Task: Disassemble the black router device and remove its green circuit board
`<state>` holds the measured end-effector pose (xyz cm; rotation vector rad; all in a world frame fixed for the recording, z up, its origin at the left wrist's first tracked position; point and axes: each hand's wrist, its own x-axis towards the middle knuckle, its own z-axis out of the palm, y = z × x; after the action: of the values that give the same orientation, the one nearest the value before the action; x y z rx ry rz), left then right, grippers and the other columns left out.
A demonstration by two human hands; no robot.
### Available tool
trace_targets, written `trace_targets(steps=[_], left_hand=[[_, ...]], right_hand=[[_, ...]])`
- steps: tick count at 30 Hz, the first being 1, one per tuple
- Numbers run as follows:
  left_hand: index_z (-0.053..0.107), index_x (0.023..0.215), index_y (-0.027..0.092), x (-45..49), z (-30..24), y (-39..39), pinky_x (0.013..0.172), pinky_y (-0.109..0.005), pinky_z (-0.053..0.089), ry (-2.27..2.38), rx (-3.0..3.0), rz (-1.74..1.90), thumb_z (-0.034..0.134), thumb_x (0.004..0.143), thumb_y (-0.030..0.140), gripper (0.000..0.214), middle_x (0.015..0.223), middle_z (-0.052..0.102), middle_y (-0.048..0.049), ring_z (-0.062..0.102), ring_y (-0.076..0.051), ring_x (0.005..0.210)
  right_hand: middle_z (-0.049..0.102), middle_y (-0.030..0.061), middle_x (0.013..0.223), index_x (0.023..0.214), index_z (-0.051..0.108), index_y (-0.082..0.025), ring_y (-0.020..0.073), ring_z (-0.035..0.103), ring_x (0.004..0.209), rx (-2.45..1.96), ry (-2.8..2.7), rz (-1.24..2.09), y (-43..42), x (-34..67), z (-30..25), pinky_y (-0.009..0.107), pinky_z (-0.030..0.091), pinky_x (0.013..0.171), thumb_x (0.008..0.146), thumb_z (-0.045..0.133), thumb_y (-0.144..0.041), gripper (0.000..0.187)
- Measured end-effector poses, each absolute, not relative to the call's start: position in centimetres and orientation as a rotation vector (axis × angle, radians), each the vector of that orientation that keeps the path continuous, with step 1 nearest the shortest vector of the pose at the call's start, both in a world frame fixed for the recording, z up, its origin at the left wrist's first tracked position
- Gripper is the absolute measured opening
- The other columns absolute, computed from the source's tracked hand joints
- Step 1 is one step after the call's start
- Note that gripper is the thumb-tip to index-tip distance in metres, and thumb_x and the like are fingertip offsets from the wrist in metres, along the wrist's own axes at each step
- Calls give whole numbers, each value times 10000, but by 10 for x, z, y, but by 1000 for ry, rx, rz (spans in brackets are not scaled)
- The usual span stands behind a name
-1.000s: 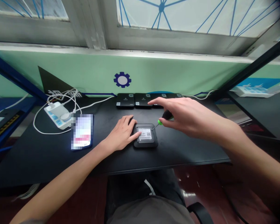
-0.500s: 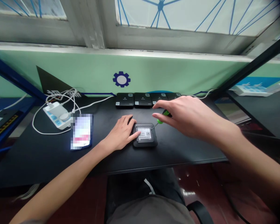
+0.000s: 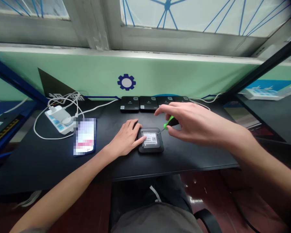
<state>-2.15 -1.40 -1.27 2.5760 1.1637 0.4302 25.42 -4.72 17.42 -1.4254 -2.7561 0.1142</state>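
A square black device (image 3: 150, 140) lies on the desk with its underside up, showing a printed label. My left hand (image 3: 126, 137) rests against its left side, with the fingertips pressing on its edge and top. My right hand (image 3: 191, 124) is above its upper right corner, gripping a small screwdriver (image 3: 170, 122) with a green and black handle. The thin metal shaft slants down to the device's upper right area. The exact spot of the tip is too small to tell.
Several similar black devices (image 3: 129, 104) stand in a row at the back of the black desk (image 3: 111, 165). To the left lie a phone (image 3: 84, 136) with a blurred screen and a white power strip (image 3: 58, 119) with white cables.
The fingers of my right hand have shifted on the screwdriver, and the index finger now reaches further left. My left hand and the device stay in place.
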Motion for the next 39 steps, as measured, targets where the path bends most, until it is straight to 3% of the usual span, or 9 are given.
trace_targets(steps=[4,7,11,16,19,22,25,34,39], left_hand=[[579,1464,215,-22,-12,-14,1341,-634,433,1168,2584,410,510,1193,630,501,1720,502,-220,456,-415,1626],[579,1462,225,-22,-12,-14,1337,-641,437,1165,2575,422,503,1192,640,501,1722,504,-216,459,-414,1626],[574,1466,231,-22,-11,-14,1337,-647,438,1169,2573,416,498,1192,638,496,1722,507,-210,459,-416,1629],[574,1469,227,-22,-11,-14,1341,-651,436,1176,2575,401,509,1189,642,505,1734,495,-214,450,-422,1637],[568,1475,219,-22,-11,-14,1341,-651,438,1179,2581,386,508,1192,640,511,1739,486,-219,448,-424,1637],[569,1465,228,-22,-10,-14,1333,-654,447,1172,2574,399,505,1191,639,498,1733,494,-212,456,-421,1630],[574,1457,236,-22,-10,-14,1332,-654,450,1169,2565,413,507,1188,642,492,1726,503,-203,459,-418,1628],[581,1475,201,-21,-10,-14,1344,-640,434,1177,2572,383,519,1189,632,521,1731,489,-225,451,-427,1632],[592,1472,200,-21,-10,-14,1346,-649,429,1174,2551,395,530,1186,628,518,1732,492,-222,448,-430,1636]], right_hand=[[840,125,997,1450,724,-216,327,785,876,-1651,-2714,-135,-47,249,172,380,454,696,1156,567,-495,435],[827,106,863,1382,788,-229,322,770,785,-1726,-2705,-200,-44,249,171,375,419,659,1152,596,-448,371],[865,90,956,1372,788,-241,283,778,802,-1605,-2722,-99,-41,252,171,367,455,705,1092,681,-346,317],[879,60,1125,1396,756,-241,250,799,895,-1456,-2738,16,-42,253,171,350,511,777,957,766,-209,441],[880,102,1127,1383,762,-203,294,810,941,-1498,-2744,-31,-44,250,172,381,516,776,1037,733,-330,370],[851,123,922,1340,787,-186,335,795,838,-1631,-2736,-161,-44,248,171,402,478,701,1141,614,-487,401],[817,110,826,1255,818,-207,327,768,750,-1722,-2720,-231,-41,247,170,391,418,644,1170,568,-451,359],[865,94,1014,1379,779,-230,270,763,812,-1578,-2699,-47,-41,247,171,364,425,715,1070,685,-300,330],[838,80,1209,1381,744,-251,284,778,1031,-1427,-2682,121,-39,254,168,373,505,869,990,753,-241,392]])
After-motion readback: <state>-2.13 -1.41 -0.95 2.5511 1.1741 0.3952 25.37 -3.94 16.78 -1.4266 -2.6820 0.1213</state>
